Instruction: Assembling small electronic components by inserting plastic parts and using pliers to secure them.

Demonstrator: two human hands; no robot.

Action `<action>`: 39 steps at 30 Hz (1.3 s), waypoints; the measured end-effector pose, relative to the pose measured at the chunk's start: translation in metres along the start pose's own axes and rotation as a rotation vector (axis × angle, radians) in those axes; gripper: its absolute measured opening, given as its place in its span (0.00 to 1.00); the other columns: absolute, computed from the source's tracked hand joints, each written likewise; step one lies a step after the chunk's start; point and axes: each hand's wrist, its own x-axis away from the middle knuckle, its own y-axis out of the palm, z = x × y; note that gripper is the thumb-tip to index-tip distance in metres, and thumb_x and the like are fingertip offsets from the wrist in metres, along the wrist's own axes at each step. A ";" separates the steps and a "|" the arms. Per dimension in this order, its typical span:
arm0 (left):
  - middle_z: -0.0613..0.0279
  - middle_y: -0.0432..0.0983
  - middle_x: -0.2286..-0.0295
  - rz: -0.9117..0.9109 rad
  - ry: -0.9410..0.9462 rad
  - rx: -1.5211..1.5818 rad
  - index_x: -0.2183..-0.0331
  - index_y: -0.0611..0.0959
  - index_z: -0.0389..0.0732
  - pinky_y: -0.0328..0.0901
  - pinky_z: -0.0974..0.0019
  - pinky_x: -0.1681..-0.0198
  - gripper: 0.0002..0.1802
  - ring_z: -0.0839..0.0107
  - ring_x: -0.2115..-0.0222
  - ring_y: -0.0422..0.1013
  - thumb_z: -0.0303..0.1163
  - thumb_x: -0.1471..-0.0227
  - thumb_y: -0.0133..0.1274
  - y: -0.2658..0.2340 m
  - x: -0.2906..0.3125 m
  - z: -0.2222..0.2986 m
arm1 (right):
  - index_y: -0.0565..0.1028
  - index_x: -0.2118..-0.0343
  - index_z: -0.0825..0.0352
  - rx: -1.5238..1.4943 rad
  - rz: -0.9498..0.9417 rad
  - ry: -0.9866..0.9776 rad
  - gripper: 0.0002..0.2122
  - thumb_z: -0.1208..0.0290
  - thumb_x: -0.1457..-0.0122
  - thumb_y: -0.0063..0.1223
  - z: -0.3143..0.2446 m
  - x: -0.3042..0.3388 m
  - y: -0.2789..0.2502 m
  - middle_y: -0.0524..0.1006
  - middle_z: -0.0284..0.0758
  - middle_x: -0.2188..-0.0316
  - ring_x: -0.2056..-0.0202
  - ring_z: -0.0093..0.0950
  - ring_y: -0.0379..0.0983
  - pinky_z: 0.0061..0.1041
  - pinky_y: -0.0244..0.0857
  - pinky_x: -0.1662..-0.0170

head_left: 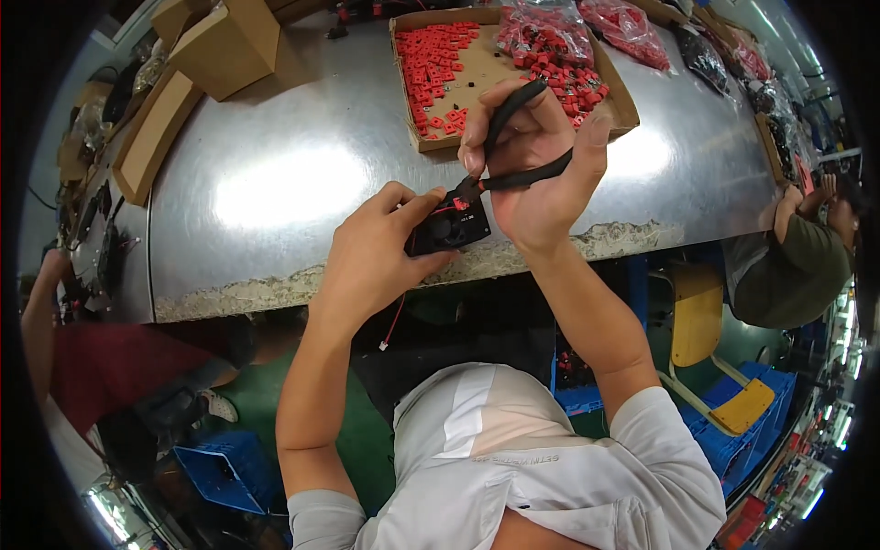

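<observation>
My left hand point(371, 252) grips a small black fan unit point(446, 229) at the front edge of the metal table. Its fingers and thumb clasp the left side, and a thin red wire with a white plug point(383, 346) hangs below the hand. My right hand point(541, 174) is wrapped around the black handles of a pair of cutting pliers point(524, 174), which stand spread apart. The pliers' jaws rest at a small red part point(460, 203) on the fan's upper face. Whether the jaws are closed on that part I cannot tell.
Beyond my hands sits a shallow cardboard tray point(423, 144) of small red parts, with plastic bags point(547, 35) of more. An open cardboard box point(229, 55) stands at the far left. Co-workers sit at both sides. A yellow chair point(695, 316) and blue crates point(220, 472) are below the table.
</observation>
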 end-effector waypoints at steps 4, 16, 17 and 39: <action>0.60 0.75 0.62 -0.014 -0.036 -0.010 0.48 0.81 0.46 0.70 0.60 0.58 0.36 0.60 0.64 0.75 0.38 0.62 0.70 0.000 -0.001 0.003 | 0.72 0.59 0.72 0.005 0.008 -0.012 0.44 0.24 0.42 0.26 0.003 0.001 -0.001 0.73 0.41 0.72 0.73 0.30 0.67 0.28 0.62 0.69; 0.59 0.75 0.63 0.008 -0.004 -0.041 0.48 0.81 0.45 0.70 0.60 0.60 0.36 0.60 0.66 0.75 0.37 0.62 0.70 0.002 0.000 0.002 | 0.72 0.58 0.71 0.080 0.070 0.011 0.43 0.26 0.41 0.26 0.005 0.002 0.004 0.75 0.41 0.72 0.73 0.29 0.68 0.27 0.62 0.69; 0.58 0.75 0.63 0.007 0.009 -0.041 0.48 0.81 0.44 0.71 0.58 0.60 0.35 0.57 0.65 0.75 0.37 0.61 0.70 0.002 0.000 0.001 | 0.72 0.58 0.71 0.082 0.071 0.011 0.43 0.26 0.41 0.26 0.005 0.002 0.006 0.75 0.41 0.72 0.73 0.29 0.68 0.27 0.62 0.69; 0.59 0.75 0.64 -0.025 -0.026 0.007 0.48 0.81 0.44 0.71 0.59 0.61 0.34 0.59 0.66 0.75 0.38 0.60 0.70 0.000 -0.001 0.002 | 0.72 0.59 0.70 0.115 0.124 -0.009 0.41 0.27 0.40 0.26 0.006 0.003 0.010 0.75 0.40 0.73 0.74 0.28 0.68 0.26 0.61 0.70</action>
